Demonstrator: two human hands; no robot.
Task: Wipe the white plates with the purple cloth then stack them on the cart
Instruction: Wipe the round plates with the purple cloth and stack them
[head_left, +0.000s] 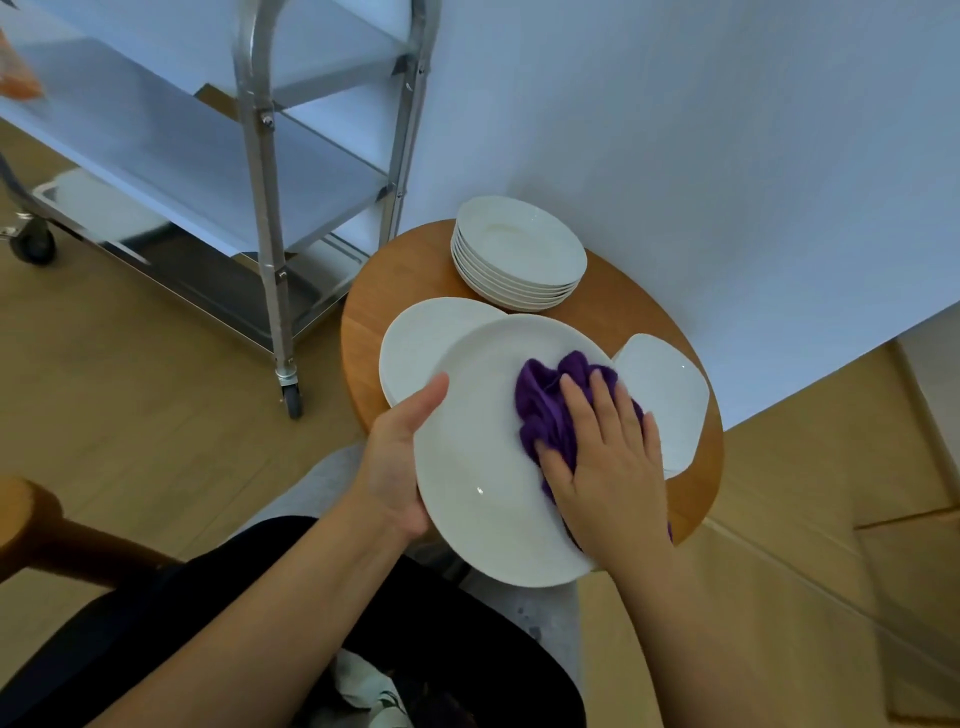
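- A small round wooden table (410, 270) stands against a white wall (701, 156) on a light wood floor (156, 405), with a steel wheeled cart (262, 171) of flat shelves just to its left.
- At the back of the table sits a stack of white shallow plates (519, 254).
- A large round white plate (478, 457) is held tilted above the near table edge; the left hand (400, 467) clamps its left rim, thumb lying over the top face.
- The right hand (608, 462) lies flat, fingers spread, pressing a crumpled purple cloth (545, 410) against the plate's right half.
- Beneath the held plate, another white plate (421, 338) shows at left and a third white plate (670, 395) at right, both on the table.
- The cart shelves in view hold none of the white plates.
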